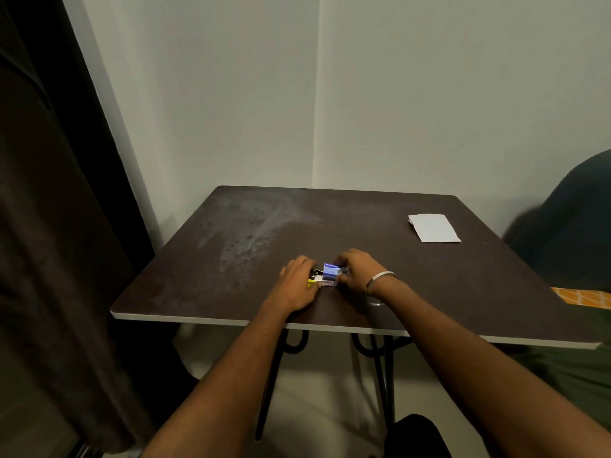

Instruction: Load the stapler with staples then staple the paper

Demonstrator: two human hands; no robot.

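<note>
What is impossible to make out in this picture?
Head view, all of it:
- Stapler: mostly covered by the left hand; open or shut is unclear.
- Blue box: print too small; the right hand hides one end.
- Each hand's grip: fingertips hidden.
- Paper: sheet count unreadable.
- Orange item: cut off by the right edge.

I see both bare forearms stretched forward, left hand [297,281] and right hand [358,270] curled, knuckles up, nearly touching.

both hands meet at a blue box [331,271], perhaps staples; paper [433,228] apart.
</note>
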